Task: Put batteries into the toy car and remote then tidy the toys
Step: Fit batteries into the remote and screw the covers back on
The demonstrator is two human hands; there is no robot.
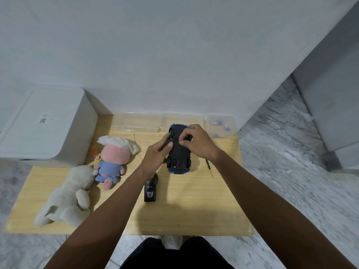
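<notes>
Head view is showing a blue toy car (179, 152) lying upside down on the far middle of a pale wooden table (194, 210), its black underside facing up. Its long axis is running near to far, tilted slightly, with one end pointing at the far wall and the other pointing back toward the person; which end is the front I cannot tell. The left hand (156, 154) is gripping the car's left flank, its fingers curling round the edge and its thumb lying on the underside. The right hand (196, 141) is sitting on the far right part of the underside, its fingers curling and pinching at something there; what they are pinching is too small to make out.

Just near of the car, a black remote (150, 192) is lying flat, its long axis also running near to far. A thin screwdriver (209, 167) is lying just right of the car. At the far right corner, a clear tub (231, 121) is holding several batteries (223, 128). Two other clear tubs (136, 123) are sitting along the far edge. On the left, a pink doll (112, 160) and a white plush (66, 197) are lying touching each other, near a white box (48, 125).
</notes>
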